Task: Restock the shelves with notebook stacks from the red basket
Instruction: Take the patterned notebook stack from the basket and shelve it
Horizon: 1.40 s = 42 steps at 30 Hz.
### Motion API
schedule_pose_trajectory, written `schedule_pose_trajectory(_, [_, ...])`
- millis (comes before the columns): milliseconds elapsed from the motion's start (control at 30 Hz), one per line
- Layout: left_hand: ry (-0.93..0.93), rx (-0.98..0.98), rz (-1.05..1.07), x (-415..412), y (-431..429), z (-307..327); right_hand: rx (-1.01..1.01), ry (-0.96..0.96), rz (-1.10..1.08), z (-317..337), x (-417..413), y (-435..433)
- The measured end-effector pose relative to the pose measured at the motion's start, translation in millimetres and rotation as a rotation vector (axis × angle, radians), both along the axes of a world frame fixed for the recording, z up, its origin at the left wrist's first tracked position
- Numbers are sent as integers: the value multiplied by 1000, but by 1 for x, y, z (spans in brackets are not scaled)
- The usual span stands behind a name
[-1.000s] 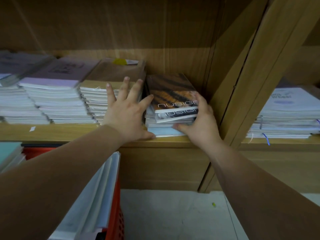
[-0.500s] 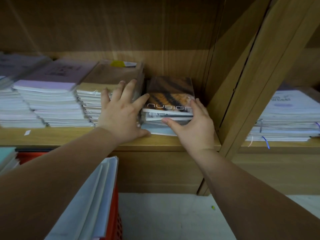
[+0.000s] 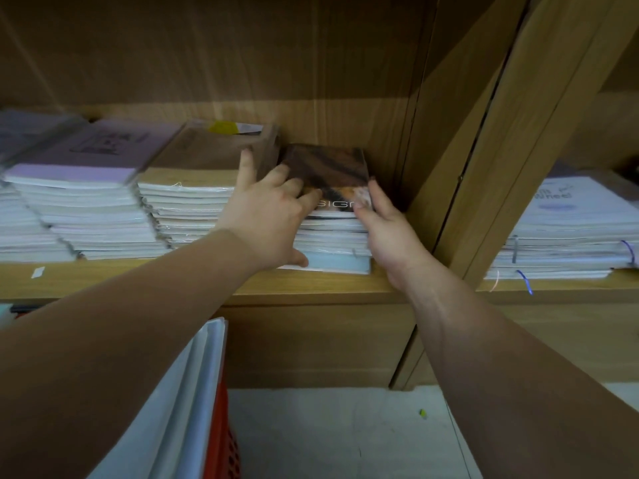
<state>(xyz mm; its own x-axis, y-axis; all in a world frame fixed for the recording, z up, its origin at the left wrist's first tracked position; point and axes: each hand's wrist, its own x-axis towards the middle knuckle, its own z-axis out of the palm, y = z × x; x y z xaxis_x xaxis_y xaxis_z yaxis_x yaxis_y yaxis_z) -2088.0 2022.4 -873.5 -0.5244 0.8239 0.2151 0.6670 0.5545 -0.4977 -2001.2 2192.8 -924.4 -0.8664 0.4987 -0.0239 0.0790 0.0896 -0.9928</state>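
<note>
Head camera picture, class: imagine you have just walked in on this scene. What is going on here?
A person is stocking a wooden shelf with notebooks. The left hand lies with spread fingers over the left side of a small notebook stack with a striped cover. The right hand presses flat against its right side, near the shelf's upright. The stack rests on the shelf beside other stacks. Below, a red basket holds more notebooks.

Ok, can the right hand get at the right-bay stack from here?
Probably not directly: the right hand rests on the tiger stack, and the upright stands between it and the right-bay stack. Round the front, maybe.
</note>
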Motion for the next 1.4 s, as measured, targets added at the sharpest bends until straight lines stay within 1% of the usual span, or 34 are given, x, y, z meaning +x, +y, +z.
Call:
schedule_pose_trajectory(100, [-23,-14,-6,2,2,-4,-59,22,33,1,-1,2])
schedule_pose_trajectory(233, [-39,35,-3,1,3,-10,-324,75,-79,-7,0,6])
schedule_pose_trajectory(300, [-43,79,1,0,4,-16,-362,69,-88,-10,1,9])
schedule_pose_trajectory(467, [-38,211,11,-3,9,-31,-322,80,-125,-7,2,11])
schedule_pose_trajectory(633, [2,213,47,-2,5,-25,-198,36,-64,-5,-1,5])
schedule_pose_trajectory(800, [105,253,82,-9,-19,-13,-196,10,-17,-4,-8,2])
schedule_pose_trajectory(900, [36,224,159,-14,-26,-14,-210,22,-26,-2,-11,0])
schedule_pose_trajectory(967, [1,232,163,-16,-27,-18,-219,20,-37,-1,-13,-3])
schedule_pose_trajectory(1067, [11,248,157,-18,-27,-23,-216,21,-51,-1,-17,-4])
schedule_pose_trajectory(1167, [23,257,170,-19,-25,-26,-176,16,-67,4,-19,-7])
schedule_pose_trajectory(1300, [-11,239,207,-14,-23,-22,-140,-17,-87,14,-17,-15])
schedule_pose_trajectory(1367, [-32,222,209,-11,-23,-17,-96,-32,-129,16,-14,-19])
schedule_pose_trajectory(1400, [-47,214,194,-9,-26,-15,-42,-39,-178,15,-14,-20])
